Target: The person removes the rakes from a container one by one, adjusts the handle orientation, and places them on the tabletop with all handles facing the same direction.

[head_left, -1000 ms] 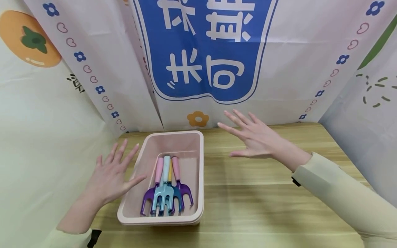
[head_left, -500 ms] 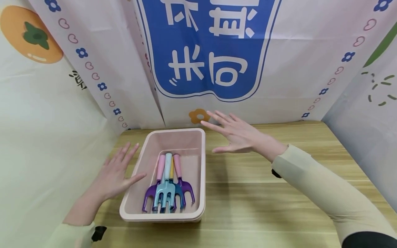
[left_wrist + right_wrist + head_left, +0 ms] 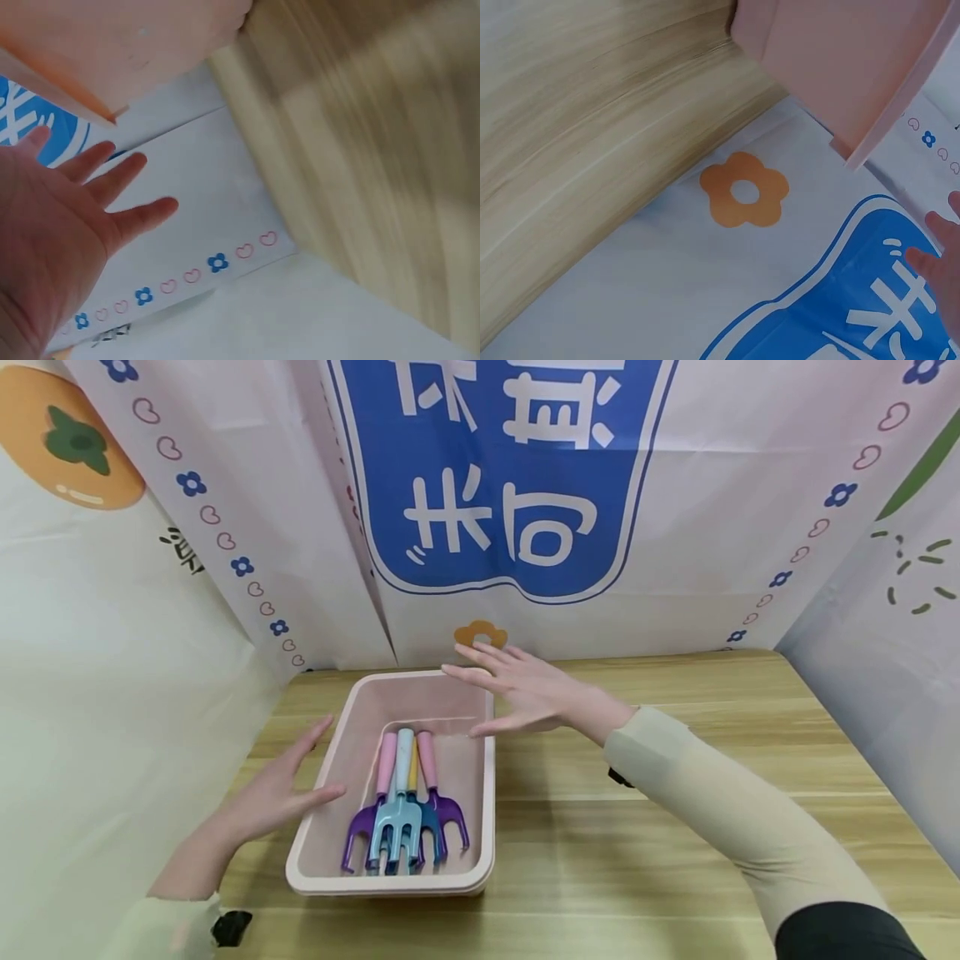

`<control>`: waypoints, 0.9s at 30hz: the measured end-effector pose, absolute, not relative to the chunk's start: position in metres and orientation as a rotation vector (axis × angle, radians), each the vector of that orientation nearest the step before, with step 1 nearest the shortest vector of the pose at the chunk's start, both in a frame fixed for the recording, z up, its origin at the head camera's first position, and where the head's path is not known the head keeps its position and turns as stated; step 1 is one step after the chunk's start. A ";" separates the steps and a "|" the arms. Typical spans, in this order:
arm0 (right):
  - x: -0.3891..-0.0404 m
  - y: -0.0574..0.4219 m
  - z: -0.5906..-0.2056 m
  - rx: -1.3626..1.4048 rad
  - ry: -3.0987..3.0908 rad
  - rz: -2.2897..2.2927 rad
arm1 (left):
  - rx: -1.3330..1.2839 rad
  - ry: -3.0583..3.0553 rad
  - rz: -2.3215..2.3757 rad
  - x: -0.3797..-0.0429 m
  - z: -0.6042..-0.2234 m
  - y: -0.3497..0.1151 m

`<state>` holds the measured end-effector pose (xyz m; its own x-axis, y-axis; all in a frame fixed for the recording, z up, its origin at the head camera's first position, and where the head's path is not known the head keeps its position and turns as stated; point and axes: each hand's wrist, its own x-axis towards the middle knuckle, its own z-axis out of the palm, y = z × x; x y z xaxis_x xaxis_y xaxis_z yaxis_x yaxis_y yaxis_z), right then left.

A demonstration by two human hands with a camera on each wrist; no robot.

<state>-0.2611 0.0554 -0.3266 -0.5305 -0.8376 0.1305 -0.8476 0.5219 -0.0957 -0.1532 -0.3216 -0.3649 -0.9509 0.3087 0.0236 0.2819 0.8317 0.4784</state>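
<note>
Several forks with coloured handles lie together in a pink bin on the wooden table. I see the left hand beside the bin, the right hand by its far right corner; both are well opened and hold nothing.

Pink plastic bin: rectangular, rounded corners, open top, upright, between your left hand and your right hand. Long sides run away from you. Contents: a heap of small hand forks, handles pointing away from you, tines toward you. Light-blue fork on top, pale handle between your two thumbs. Purple forks with pink handles flank it, one on your left-hand side, one on your right. Darker blue fork partly hidden under the light-blue one.
</note>
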 end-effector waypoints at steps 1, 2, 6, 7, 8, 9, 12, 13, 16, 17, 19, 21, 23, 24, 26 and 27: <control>-0.262 0.052 -0.327 1.485 -2.689 0.240 | 0.477 2.934 0.792 -0.153 -0.366 -0.322; -0.262 0.049 -0.327 1.484 -2.691 0.244 | 0.487 2.915 0.824 -0.153 -0.368 -0.323; -0.265 0.035 -0.328 1.497 -2.700 0.223 | 0.545 2.849 0.942 -0.153 -0.374 -0.324; -0.266 0.032 -0.328 1.506 -2.695 0.211 | 0.556 2.838 0.960 -0.153 -0.375 -0.324; -0.266 0.028 -0.328 1.516 -2.692 0.203 | 0.566 2.828 0.979 -0.154 -0.376 -0.324; -0.266 0.025 -0.329 1.526 -2.692 0.196 | 0.567 2.819 0.996 -0.154 -0.377 -0.324; -0.265 0.016 -0.329 1.560 -2.697 0.160 | 0.560 2.784 1.056 -0.155 -0.380 -0.324; -0.264 0.013 -0.329 1.575 -2.703 0.156 | 0.554 2.769 1.084 -0.155 -0.382 -0.324; -0.262 0.004 -0.331 1.627 -2.709 0.116 | 0.541 2.703 1.191 -0.155 -0.386 -0.325; -0.261 0.001 -0.332 1.644 -2.702 0.100 | 0.537 2.680 1.226 -0.155 -0.387 -0.325; -0.261 -0.005 -0.336 1.684 -2.680 0.080 | 0.532 2.639 1.286 -0.155 -0.389 -0.326; -0.262 -0.009 -0.339 1.711 -2.665 0.062 | 0.530 2.604 1.332 -0.155 -0.391 -0.327; -0.264 -0.014 -0.343 1.729 -2.653 0.035 | 0.526 2.585 1.354 -0.156 -0.392 -0.327; -0.264 -0.017 -0.344 1.735 -2.662 0.042 | 0.525 2.581 1.360 -0.156 -0.392 -0.326; -0.266 -0.021 -0.348 1.738 -2.685 0.048 | 0.521 2.575 1.364 -0.156 -0.392 -0.326; -0.266 -0.023 -0.349 1.741 -2.699 0.068 | 0.519 2.575 1.363 -0.156 -0.392 -0.325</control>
<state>-0.2665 -0.0230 -0.3494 -0.4106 -0.9111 -0.0367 -0.9081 0.4122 -0.0741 -0.1556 -0.3253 -0.3917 -0.9224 0.3861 0.0026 0.2193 0.5185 0.8264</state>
